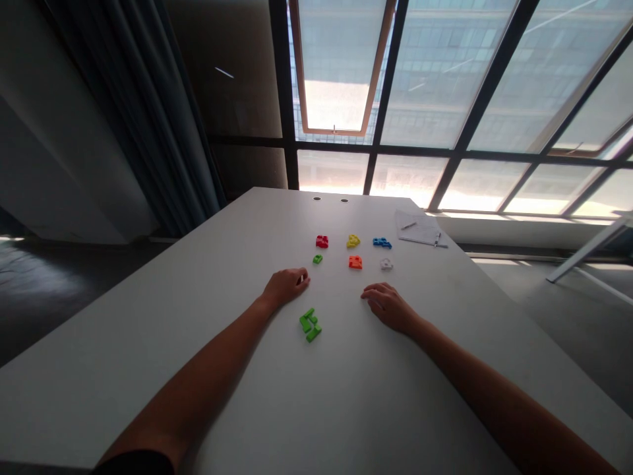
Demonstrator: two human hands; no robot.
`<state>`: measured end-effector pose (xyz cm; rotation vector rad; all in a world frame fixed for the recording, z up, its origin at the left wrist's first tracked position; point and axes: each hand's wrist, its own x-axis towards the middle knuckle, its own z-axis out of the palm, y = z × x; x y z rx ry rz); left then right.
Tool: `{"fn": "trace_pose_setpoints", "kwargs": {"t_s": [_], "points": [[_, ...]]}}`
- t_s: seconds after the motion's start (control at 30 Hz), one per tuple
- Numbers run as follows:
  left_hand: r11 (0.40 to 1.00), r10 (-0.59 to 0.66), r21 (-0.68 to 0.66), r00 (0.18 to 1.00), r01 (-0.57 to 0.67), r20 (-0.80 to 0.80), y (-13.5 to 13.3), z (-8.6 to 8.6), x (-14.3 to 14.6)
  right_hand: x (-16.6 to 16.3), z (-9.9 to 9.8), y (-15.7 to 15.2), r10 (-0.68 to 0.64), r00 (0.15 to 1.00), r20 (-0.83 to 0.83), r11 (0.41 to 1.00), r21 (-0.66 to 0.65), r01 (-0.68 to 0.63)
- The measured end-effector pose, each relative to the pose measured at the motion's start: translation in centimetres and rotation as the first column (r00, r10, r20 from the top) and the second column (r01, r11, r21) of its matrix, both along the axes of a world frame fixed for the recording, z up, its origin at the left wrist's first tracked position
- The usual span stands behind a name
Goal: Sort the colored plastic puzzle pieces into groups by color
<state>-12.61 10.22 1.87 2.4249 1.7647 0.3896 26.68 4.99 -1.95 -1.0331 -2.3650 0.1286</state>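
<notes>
Head view, and nearest on the white table [257, 409], between the forearms, lies a clump of green pieces [314, 332], tilted at an angle, neither hand on it. They look like hard plastic: light, I'd judge, stiff, a bit slick, unlikely to break. Best hold? Thumb and fingertip pinched across the opposite outer sides, as the notched middle offers less to grip.

On to the right hand [388, 307], palm down, fingers loosely spread, nothing seen in it! Slightly farther out, the left hand [287, 285] is half curled, a gap showing between thumb and fingers, no piece visible there; its fingertips are near a small green piece [317, 259], apart from it. That one's tiny, so a fingertip pinch should suit it.

Alongside it, the orange piece [355, 262] and white piece [386, 264]. Behind those, the red piece [322, 241], yellow piece [353, 241] and blue piece [382, 243], all well spaced. Then the paper sheet [420, 232] at the right, a pen [408, 225] on it, and finally the bright window [333, 72]!
</notes>
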Motion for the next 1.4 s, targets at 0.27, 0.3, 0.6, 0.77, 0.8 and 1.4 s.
{"fn": "trace_pose_setpoints", "kwargs": {"t_s": [0.27,0.3,0.6,0.77,0.8,1.4], "points": [[1.000,-0.007,0.000,1.000,0.007,-0.008,-0.1,0.1,0.0,-0.2,0.6,-0.4,-0.028,0.999,0.040,0.998,-0.051,0.030],[1.000,-0.008,0.000,1.000,0.008,-0.007,-0.1,0.1,0.0,-0.4,0.9,-0.7,-0.031,0.998,0.058,0.998,-0.058,0.035],[1.000,-0.005,0.003,1.000,0.005,0.004,-0.2,0.1,0.2,-6.9,3.4,-5.2,0.213,0.968,0.131,0.976,-0.068,-0.206],[1.000,0.000,0.005,1.000,0.000,0.004,-0.3,0.3,0.2,-11.4,4.0,-4.5,0.304,0.942,0.141,0.953,-0.039,-0.302],[1.000,-0.001,0.005,1.000,0.001,0.005,-0.4,0.4,0.2,-12.1,4.0,-4.0,0.317,0.937,0.147,0.948,-0.038,-0.315],[1.000,0.008,-0.019,1.000,-0.008,0.018,-0.2,0.4,0.5,-14.5,5.9,6.7,-0.272,0.901,0.338,0.937,-0.121,0.328]]}}
